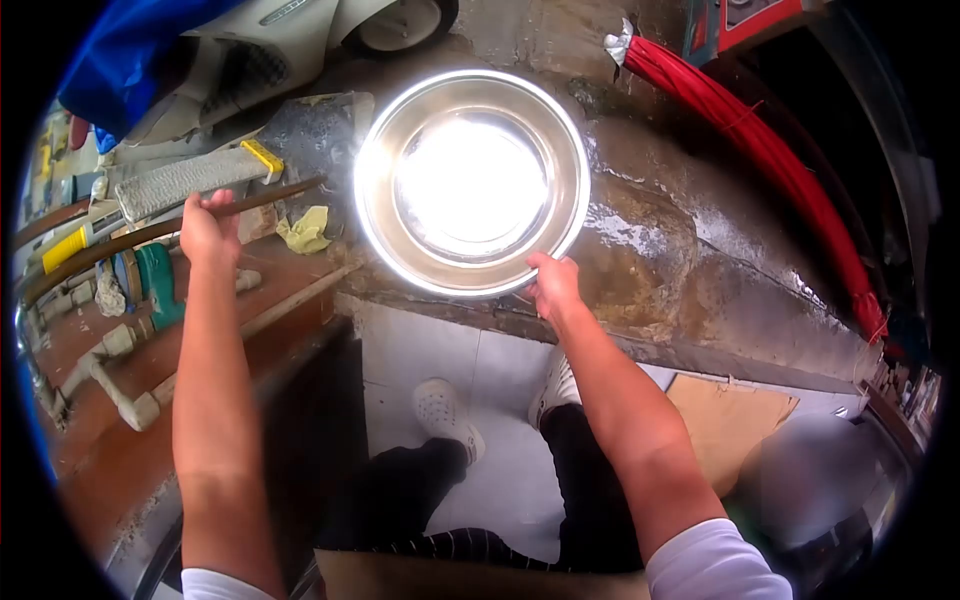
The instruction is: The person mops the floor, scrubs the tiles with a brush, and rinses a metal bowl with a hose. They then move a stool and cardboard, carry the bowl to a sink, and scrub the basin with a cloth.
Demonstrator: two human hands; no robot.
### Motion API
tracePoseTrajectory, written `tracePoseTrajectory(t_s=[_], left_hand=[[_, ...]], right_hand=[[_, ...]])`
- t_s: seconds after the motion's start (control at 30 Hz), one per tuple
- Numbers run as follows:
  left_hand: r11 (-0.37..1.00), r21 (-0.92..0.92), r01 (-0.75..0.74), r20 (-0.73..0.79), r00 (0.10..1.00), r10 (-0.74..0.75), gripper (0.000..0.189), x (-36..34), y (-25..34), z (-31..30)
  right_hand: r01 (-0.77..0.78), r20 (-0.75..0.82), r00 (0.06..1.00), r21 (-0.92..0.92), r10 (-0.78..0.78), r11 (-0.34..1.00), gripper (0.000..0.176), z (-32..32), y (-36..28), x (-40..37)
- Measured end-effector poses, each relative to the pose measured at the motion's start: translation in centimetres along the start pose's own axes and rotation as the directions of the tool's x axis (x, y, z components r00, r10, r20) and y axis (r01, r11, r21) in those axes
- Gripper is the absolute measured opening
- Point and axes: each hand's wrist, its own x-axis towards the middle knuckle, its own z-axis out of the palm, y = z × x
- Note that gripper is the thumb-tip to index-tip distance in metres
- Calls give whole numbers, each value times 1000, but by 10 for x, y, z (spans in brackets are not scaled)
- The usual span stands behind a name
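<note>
My right hand (552, 283) is closed on the near right rim of a round, shiny metal basin (375, 215). Bright light glares in the middle of the basin, so its bottom is washed out. To the left, my left hand (211, 230) has its fingers curled around a long brown stick (283, 192), which slants from the clutter at the far left toward the basin. Just above that hand lies a grey, rough-faced block with a yellow end band (190, 180). A crumpled pale yellow piece (304, 230) sits between the stick and the basin.
Pipe fittings (125, 395) and a green tool-like object (157, 285) lie on the reddish-brown ledge at left. A scooter (260, 60) stands at the back. Wet stone paving (640, 270) stretches right, with a long red bundle (760, 130). A blurred round shape (810, 480) is low at right.
</note>
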Motion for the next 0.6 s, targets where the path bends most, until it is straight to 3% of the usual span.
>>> tracePoseTrajectory(t_s=[0.03,0.2,0.3,0.43,0.5,0.6], left_hand=[[999,-34,-21,20,1000,22,24,-20,-2,7],[953,-292,-79,-2,997,82,29,-66,-14,25],[923,-361,-132,81,982,172,31,-76,-20,31],[886,-391,-248,54,955,291,32,-62,-24,48],[869,-370,-328,-78,943,323,29,-49,-23,62],[861,-375,-344,-119,939,324,31,-49,-23,69]], right_hand=[[26,14,1000,75,-27,997,25,4,8,14],[26,72,997,0,-26,1000,34,19,4,41],[53,110,993,1,-53,999,32,12,13,75],[33,176,984,-80,-18,996,32,10,11,83],[20,212,977,-65,-6,998,32,14,8,78],[4,181,983,-95,14,995,36,26,2,60]])
